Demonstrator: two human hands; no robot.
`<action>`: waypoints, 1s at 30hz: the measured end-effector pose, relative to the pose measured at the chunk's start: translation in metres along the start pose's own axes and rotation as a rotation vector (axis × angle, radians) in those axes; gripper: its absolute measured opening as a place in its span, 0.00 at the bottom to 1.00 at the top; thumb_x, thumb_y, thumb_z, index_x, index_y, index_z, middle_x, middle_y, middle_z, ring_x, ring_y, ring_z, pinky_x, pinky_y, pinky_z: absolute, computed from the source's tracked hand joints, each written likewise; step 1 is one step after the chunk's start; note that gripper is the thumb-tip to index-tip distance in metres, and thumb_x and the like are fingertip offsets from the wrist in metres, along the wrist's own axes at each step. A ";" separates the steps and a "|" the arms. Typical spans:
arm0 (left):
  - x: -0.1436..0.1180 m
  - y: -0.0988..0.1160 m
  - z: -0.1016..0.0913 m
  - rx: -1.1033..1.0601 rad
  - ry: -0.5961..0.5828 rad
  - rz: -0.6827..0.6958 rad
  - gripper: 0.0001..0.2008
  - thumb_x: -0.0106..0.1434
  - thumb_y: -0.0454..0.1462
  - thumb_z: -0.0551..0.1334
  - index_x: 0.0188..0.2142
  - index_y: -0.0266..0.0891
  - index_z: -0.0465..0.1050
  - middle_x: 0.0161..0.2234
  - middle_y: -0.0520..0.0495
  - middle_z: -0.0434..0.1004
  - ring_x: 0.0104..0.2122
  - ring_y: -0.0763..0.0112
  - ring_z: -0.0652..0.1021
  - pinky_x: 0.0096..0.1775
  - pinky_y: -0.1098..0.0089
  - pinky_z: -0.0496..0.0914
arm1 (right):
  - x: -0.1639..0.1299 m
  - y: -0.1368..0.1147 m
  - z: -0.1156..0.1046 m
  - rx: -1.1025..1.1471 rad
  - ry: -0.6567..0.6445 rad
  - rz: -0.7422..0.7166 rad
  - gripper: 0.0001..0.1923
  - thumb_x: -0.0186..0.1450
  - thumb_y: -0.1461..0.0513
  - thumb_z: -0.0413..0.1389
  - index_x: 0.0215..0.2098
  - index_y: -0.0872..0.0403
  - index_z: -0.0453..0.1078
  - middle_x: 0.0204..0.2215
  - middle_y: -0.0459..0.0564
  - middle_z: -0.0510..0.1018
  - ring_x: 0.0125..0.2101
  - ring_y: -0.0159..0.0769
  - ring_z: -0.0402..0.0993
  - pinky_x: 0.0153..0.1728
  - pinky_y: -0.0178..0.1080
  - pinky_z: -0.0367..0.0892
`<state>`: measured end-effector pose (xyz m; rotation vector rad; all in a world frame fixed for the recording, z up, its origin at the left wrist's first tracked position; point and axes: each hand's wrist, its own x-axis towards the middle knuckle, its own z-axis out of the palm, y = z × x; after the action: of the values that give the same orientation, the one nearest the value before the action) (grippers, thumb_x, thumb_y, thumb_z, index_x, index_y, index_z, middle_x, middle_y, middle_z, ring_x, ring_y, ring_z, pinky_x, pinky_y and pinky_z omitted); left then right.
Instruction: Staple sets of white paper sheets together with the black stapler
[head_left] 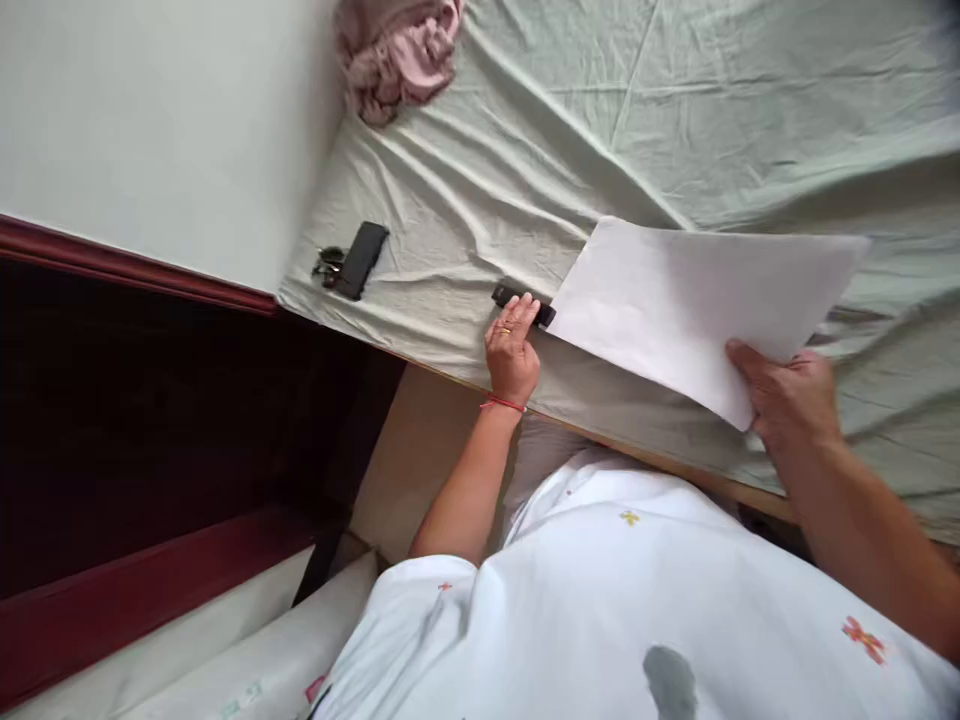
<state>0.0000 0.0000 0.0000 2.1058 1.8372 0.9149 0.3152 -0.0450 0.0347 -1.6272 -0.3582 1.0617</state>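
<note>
My left hand (514,342), with a ring and a red wrist thread, rests its fingers over a slim black stapler (546,315) lying on the sheet-covered surface. The stapler's front end meets the left corner of the white paper (667,300). Part of the stapler is hidden under my fingers. On the right, my right hand (795,395) grips the near right part of the paper, thumb on top and fingers underneath. The paper's right side is lifted off the surface. Whether it is one sheet or several I cannot tell.
A pale green bedsheet (720,110) with wrinkles covers the surface. To the left lie a black rectangular case (361,262) and a small dark bunch, perhaps keys (328,266). A crumpled pink cloth (405,60) sits by the wall. The wooden edge (667,462) runs before me.
</note>
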 end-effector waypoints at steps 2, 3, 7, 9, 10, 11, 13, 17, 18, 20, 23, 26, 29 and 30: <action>0.000 -0.002 -0.002 -0.014 -0.022 0.002 0.34 0.61 0.23 0.51 0.62 0.44 0.76 0.65 0.48 0.75 0.70 0.65 0.69 0.73 0.57 0.59 | -0.001 -0.001 0.000 0.000 0.000 0.006 0.17 0.40 0.61 0.74 0.29 0.56 0.82 0.30 0.46 0.86 0.25 0.30 0.78 0.26 0.30 0.76; 0.000 -0.003 -0.003 -0.021 -0.031 0.001 0.33 0.61 0.23 0.51 0.61 0.44 0.77 0.65 0.48 0.76 0.70 0.65 0.69 0.73 0.57 0.60 | -0.002 -0.001 0.000 -0.001 0.003 0.010 0.17 0.40 0.62 0.74 0.29 0.56 0.82 0.30 0.46 0.86 0.26 0.30 0.78 0.26 0.30 0.76; 0.001 -0.003 -0.003 -0.034 -0.039 -0.013 0.31 0.63 0.24 0.51 0.59 0.45 0.79 0.63 0.47 0.78 0.68 0.64 0.71 0.71 0.55 0.62 | -0.001 -0.001 0.001 -0.008 0.020 0.024 0.17 0.40 0.62 0.74 0.29 0.56 0.82 0.30 0.47 0.86 0.26 0.30 0.78 0.26 0.30 0.76; 0.002 -0.001 -0.002 -0.027 -0.032 -0.019 0.30 0.64 0.24 0.51 0.58 0.45 0.80 0.62 0.47 0.79 0.68 0.63 0.72 0.71 0.55 0.64 | -0.001 -0.001 0.002 -0.019 0.032 0.028 0.17 0.40 0.62 0.73 0.29 0.56 0.82 0.31 0.48 0.86 0.26 0.29 0.78 0.26 0.30 0.75; 0.003 -0.001 -0.001 -0.024 -0.031 -0.017 0.30 0.64 0.24 0.51 0.57 0.45 0.80 0.61 0.48 0.79 0.67 0.64 0.72 0.71 0.55 0.64 | -0.001 -0.001 0.002 -0.026 0.032 0.027 0.17 0.40 0.62 0.73 0.29 0.56 0.82 0.32 0.48 0.86 0.26 0.29 0.77 0.26 0.30 0.74; 0.003 -0.001 0.000 -0.023 -0.032 -0.012 0.30 0.64 0.24 0.51 0.57 0.45 0.80 0.61 0.48 0.80 0.67 0.64 0.73 0.71 0.55 0.65 | -0.001 -0.001 0.002 -0.025 0.034 0.026 0.17 0.40 0.62 0.73 0.29 0.56 0.82 0.32 0.48 0.86 0.26 0.29 0.77 0.25 0.30 0.74; 0.004 -0.003 0.001 -0.033 -0.035 0.009 0.31 0.63 0.23 0.51 0.58 0.44 0.79 0.61 0.48 0.79 0.67 0.65 0.73 0.71 0.56 0.64 | -0.002 -0.001 0.002 -0.015 0.023 0.021 0.18 0.40 0.61 0.74 0.30 0.55 0.82 0.32 0.49 0.86 0.27 0.30 0.78 0.25 0.31 0.74; 0.001 -0.015 -0.003 -0.117 -0.054 0.086 0.31 0.64 0.25 0.53 0.63 0.44 0.74 0.66 0.47 0.74 0.70 0.65 0.68 0.73 0.57 0.60 | -0.004 -0.003 -0.002 0.016 -0.040 -0.002 0.21 0.38 0.59 0.76 0.31 0.55 0.83 0.33 0.49 0.86 0.29 0.32 0.79 0.29 0.34 0.77; -0.001 -0.018 -0.005 -0.152 -0.073 0.102 0.31 0.65 0.26 0.54 0.66 0.45 0.71 0.68 0.47 0.72 0.71 0.64 0.66 0.73 0.56 0.59 | -0.004 -0.004 -0.005 0.022 -0.042 -0.012 0.22 0.38 0.59 0.77 0.31 0.55 0.82 0.33 0.49 0.86 0.29 0.32 0.79 0.30 0.34 0.77; -0.008 -0.021 -0.009 -0.238 -0.109 0.112 0.32 0.68 0.31 0.58 0.71 0.47 0.63 0.72 0.46 0.65 0.74 0.61 0.61 0.73 0.55 0.58 | -0.003 -0.006 -0.012 0.027 -0.026 -0.032 0.23 0.37 0.58 0.78 0.31 0.54 0.83 0.33 0.47 0.85 0.29 0.31 0.78 0.32 0.33 0.78; -0.022 -0.020 -0.013 -0.348 -0.070 0.051 0.34 0.72 0.39 0.60 0.74 0.50 0.53 0.75 0.43 0.56 0.74 0.59 0.60 0.71 0.58 0.62 | 0.001 -0.010 -0.027 0.027 0.008 -0.060 0.26 0.36 0.57 0.79 0.33 0.53 0.83 0.36 0.47 0.86 0.32 0.30 0.79 0.35 0.33 0.79; -0.032 -0.013 -0.013 -0.434 0.060 -0.076 0.30 0.72 0.49 0.61 0.70 0.48 0.62 0.73 0.39 0.60 0.71 0.56 0.65 0.62 0.61 0.71 | 0.005 -0.011 -0.043 0.013 0.007 -0.083 0.27 0.35 0.56 0.79 0.32 0.52 0.83 0.37 0.47 0.86 0.35 0.33 0.79 0.36 0.33 0.79; -0.035 -0.005 -0.011 -0.590 0.091 -0.252 0.24 0.72 0.55 0.59 0.56 0.42 0.76 0.57 0.38 0.78 0.56 0.60 0.79 0.49 0.66 0.76 | 0.006 -0.010 -0.050 -0.026 -0.053 -0.093 0.25 0.36 0.55 0.79 0.32 0.52 0.82 0.36 0.48 0.85 0.35 0.33 0.78 0.35 0.34 0.79; -0.035 -0.003 -0.011 -0.655 0.050 -0.304 0.25 0.72 0.56 0.57 0.51 0.41 0.79 0.49 0.40 0.82 0.48 0.63 0.81 0.45 0.67 0.76 | 0.006 -0.009 -0.050 -0.042 -0.074 -0.095 0.25 0.37 0.55 0.79 0.32 0.52 0.82 0.36 0.48 0.85 0.35 0.33 0.78 0.35 0.34 0.78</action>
<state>-0.0095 -0.0350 -0.0037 1.3817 1.5275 1.2709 0.3602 -0.0684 0.0398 -1.5948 -0.5051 1.0502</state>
